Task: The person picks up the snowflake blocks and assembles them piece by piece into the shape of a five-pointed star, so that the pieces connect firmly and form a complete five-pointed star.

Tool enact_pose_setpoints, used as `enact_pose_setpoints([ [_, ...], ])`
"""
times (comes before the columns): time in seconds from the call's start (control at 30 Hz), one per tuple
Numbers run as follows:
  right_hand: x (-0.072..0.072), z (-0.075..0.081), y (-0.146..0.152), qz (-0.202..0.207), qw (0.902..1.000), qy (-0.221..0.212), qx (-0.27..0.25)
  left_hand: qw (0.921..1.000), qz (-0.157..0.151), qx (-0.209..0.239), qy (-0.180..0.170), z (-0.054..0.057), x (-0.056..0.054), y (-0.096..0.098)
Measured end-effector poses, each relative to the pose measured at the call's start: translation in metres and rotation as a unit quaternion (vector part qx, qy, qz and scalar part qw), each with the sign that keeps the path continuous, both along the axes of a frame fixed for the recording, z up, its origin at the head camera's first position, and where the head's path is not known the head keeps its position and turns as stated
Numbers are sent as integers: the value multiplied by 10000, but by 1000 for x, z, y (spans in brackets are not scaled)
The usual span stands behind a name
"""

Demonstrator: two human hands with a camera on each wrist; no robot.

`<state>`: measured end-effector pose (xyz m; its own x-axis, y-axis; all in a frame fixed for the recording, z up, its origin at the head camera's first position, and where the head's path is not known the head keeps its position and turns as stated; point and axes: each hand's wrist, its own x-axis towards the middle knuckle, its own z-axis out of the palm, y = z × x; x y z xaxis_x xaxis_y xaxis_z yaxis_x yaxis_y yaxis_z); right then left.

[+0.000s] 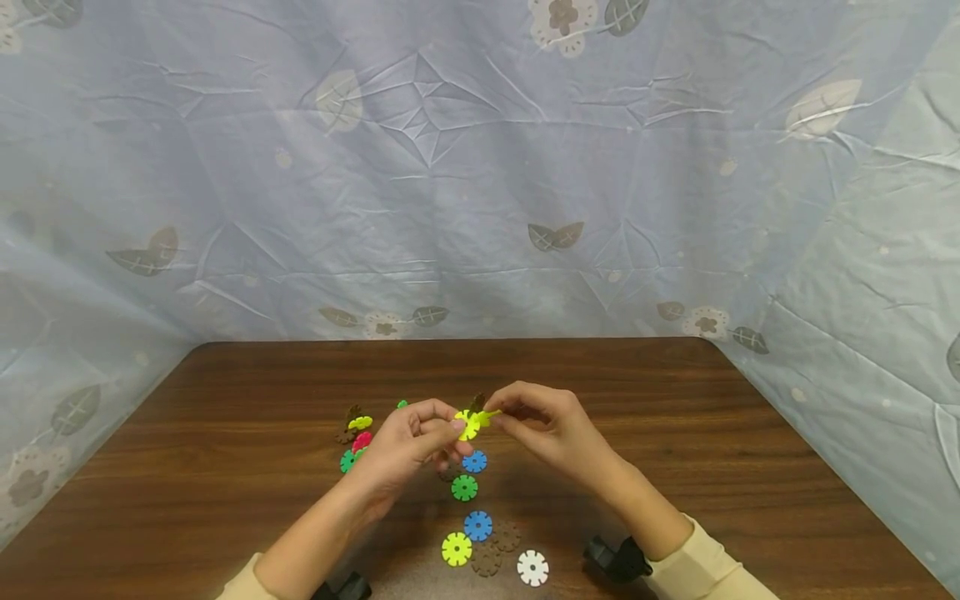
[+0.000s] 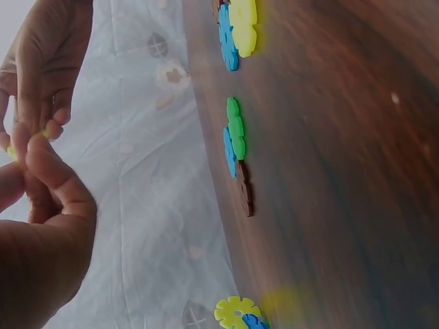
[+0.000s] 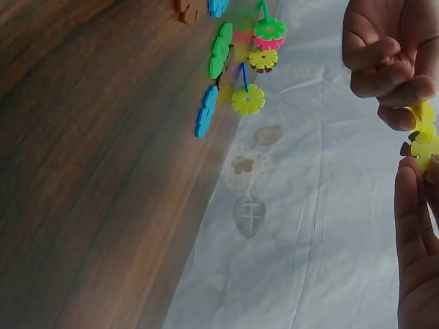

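Observation:
Above the table, my left hand (image 1: pixel 412 446) pinches a yellow notched disc (image 1: pixel 469 427) between thumb and fingers. My right hand (image 1: pixel 551 427) grips a second yellow notched disc (image 3: pixel 425 147) by its edge, seen nearly edge-on in the head view. The two yellow discs meet between the hands. A brown notched disc (image 1: pixel 477 402) sticks up behind them, joined to the cluster. In the left wrist view, fingers hide most of these pieces. Below the hands, a blue disc (image 1: pixel 475 462) and a green disc (image 1: pixel 464 487) lie on the table.
Nearer the front lie a blue disc (image 1: pixel 477 525), a yellow disc (image 1: pixel 456 549), brown discs (image 1: pixel 487 560) and a white disc (image 1: pixel 532 568). Joined coloured discs (image 1: pixel 361 423) stand left of the left hand. A patterned cloth (image 1: pixel 480 183) hangs behind the wooden table (image 1: pixel 660 383).

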<state>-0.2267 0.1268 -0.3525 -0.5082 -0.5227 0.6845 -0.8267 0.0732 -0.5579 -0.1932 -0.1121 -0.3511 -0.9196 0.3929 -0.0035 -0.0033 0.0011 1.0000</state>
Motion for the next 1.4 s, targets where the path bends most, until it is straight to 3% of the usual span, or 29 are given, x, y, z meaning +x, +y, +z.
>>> enact_pose_setpoints([
  [0.37,5,4,-2,37,9994,314,-113,9984,-250,512,49,1,-1,-1],
  [0.6,7,2,-2,80,9979,634,36,9980,-402,466,112,-1,-1,-2],
  [0.8,6,3,-4,36,9964,844,-12,9983,-357,451,125,0,-1,-1],
  [0.9,6,4,-4,-32,9955,944,18,9994,-217,208,190,1,-1,-1],
  [1.0,7,4,-5,-145,9927,1184,159,9967,99,-453,670,1,-1,-3],
  [1.07,7,4,-6,-209,9905,1342,233,9847,421,-1099,1283,2,-1,-4],
  [1.2,7,3,-7,-315,9875,1506,333,9386,865,-2096,2599,4,0,-8],
  [1.3,7,2,-7,-321,9871,1516,397,9100,834,-2453,3238,7,2,-8],
  [1.4,7,1,-7,-299,9867,1528,457,8857,762,-2787,3635,9,6,-6],
])
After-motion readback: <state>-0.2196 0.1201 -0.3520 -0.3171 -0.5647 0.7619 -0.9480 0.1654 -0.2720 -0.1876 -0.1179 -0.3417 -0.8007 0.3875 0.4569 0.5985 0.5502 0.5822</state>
